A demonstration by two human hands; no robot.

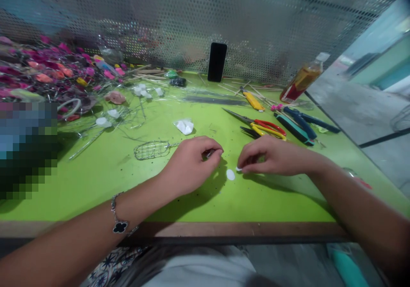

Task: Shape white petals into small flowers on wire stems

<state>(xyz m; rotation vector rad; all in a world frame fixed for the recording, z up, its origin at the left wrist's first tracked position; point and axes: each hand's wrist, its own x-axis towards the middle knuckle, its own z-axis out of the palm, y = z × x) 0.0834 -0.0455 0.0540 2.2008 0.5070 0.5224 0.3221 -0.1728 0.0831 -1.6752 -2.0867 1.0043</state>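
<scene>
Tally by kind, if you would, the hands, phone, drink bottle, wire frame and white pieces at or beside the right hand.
Bare left hand and right hand: 2
Black rectangular phone: 1
White-capped clear bottle: 1
Silvery rounded wire frame: 1
Flat white oval and small white piece: 2
Total: 7

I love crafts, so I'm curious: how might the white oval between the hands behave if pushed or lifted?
The white oval looks thin and small, so it's probably light and may slide at a nudge. Lying flat on the green tabletop, it seems unlikely to roll or tip, but may be fiddly to lift.
</scene>
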